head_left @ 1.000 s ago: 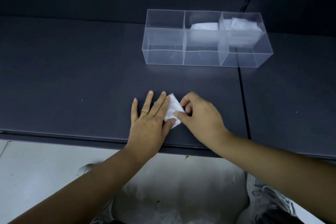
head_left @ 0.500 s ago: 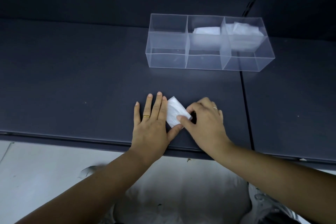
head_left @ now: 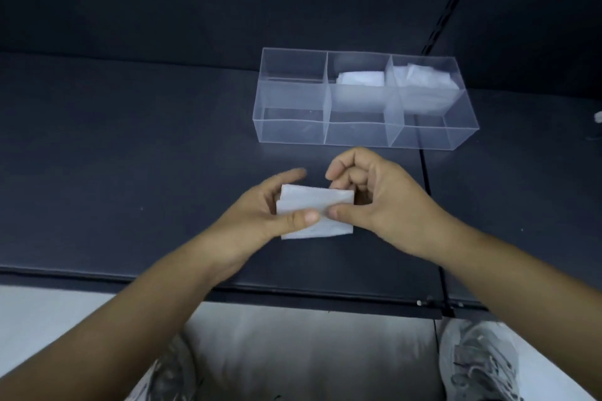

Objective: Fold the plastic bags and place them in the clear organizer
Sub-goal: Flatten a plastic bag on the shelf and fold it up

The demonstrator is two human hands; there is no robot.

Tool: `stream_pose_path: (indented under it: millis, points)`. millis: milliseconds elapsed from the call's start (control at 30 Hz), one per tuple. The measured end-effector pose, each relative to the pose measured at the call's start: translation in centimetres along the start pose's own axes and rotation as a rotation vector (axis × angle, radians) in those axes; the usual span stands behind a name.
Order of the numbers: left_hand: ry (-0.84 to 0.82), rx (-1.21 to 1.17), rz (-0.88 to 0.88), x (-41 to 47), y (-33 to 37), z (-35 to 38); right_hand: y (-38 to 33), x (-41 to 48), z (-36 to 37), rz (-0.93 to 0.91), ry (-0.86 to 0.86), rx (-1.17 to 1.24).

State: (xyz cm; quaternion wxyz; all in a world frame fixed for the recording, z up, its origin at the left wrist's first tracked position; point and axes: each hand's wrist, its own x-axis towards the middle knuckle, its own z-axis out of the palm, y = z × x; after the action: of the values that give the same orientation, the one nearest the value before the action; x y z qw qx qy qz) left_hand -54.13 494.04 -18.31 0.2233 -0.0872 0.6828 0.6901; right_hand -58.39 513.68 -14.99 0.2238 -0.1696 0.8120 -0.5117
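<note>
Fingers (head_left: 342,169) pinching folded bag (head_left: 312,202) between left hand (head_left: 254,215) and right hand (head_left: 384,202), seemingly above table (head_left: 130,140)

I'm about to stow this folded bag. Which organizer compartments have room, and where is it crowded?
Free: both left compartments of the clear organizer, plus near middle and near right ones along its front wall. Crowded: the far middle bag and far right bag occupy theirs. The table left of it is bare.

The left forearm (head_left: 146,312) and right forearm (head_left: 505,277) reach forward and inward, the left hand (head_left: 257,208) pinching a folded white bag (head_left: 312,202) between thumb and extended fingers, the right hand (head_left: 378,202) pinching its other side, fingers curled, thumbs nearly touching.
</note>
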Motion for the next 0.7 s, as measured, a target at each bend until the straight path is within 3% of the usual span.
stream_pose_path:
  millis: [133, 267, 333, 400, 467, 567, 700]
  points:
    - [0.051, -0.160, 0.109, 1.6, 2.2, 0.5, -0.5, 1.2, -2.4, 0.075, 0.065, 0.145]
    - [0.234, -0.118, 0.234, 4.1, 4.0, 0.4, -0.3, 4.0, -5.2, 0.205, 0.226, 0.200]
    - [0.369, 0.080, 0.349, 5.4, 4.5, 0.1, -0.4, 6.3, -7.2, 0.199, 0.371, 0.181]
    - [0.500, 0.489, 0.517, 6.4, 4.6, -0.1, -0.1, 9.2, -9.3, 0.201, 0.490, 0.125]
    - [0.470, 0.886, 0.609, 7.4, 3.9, 0.0, 0.7, 12.2, -10.6, 0.226, 0.562, 0.071]
    - [0.331, 1.263, 0.488, 8.4, 2.4, 0.4, 2.6, 16.1, -11.3, 0.288, 0.598, -0.150]
    - [0.310, 1.433, 0.462, 8.7, 1.1, 0.1, 4.2, 18.3, -10.9, 0.369, 0.657, -0.602]
